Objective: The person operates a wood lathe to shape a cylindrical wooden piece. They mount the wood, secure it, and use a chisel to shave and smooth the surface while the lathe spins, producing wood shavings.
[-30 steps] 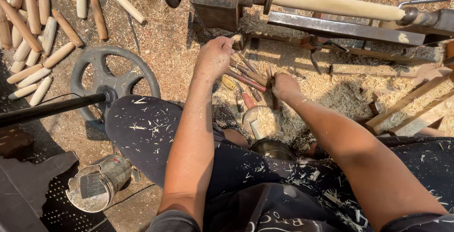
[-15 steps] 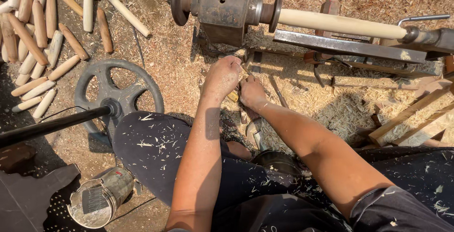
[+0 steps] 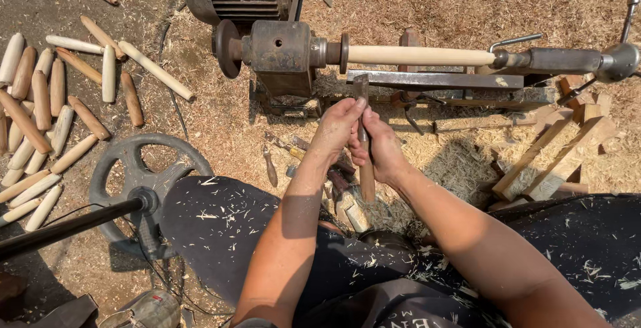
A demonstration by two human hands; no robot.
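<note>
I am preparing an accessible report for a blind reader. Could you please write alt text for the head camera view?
Seen from above, a seated person's left hand and right hand together hold a chisel upright before a wood lathe carrying a pale wooden spindle. Sawdust covers the ground; finished turned pegs lie at left, beside a spoked metal wheel.
</note>
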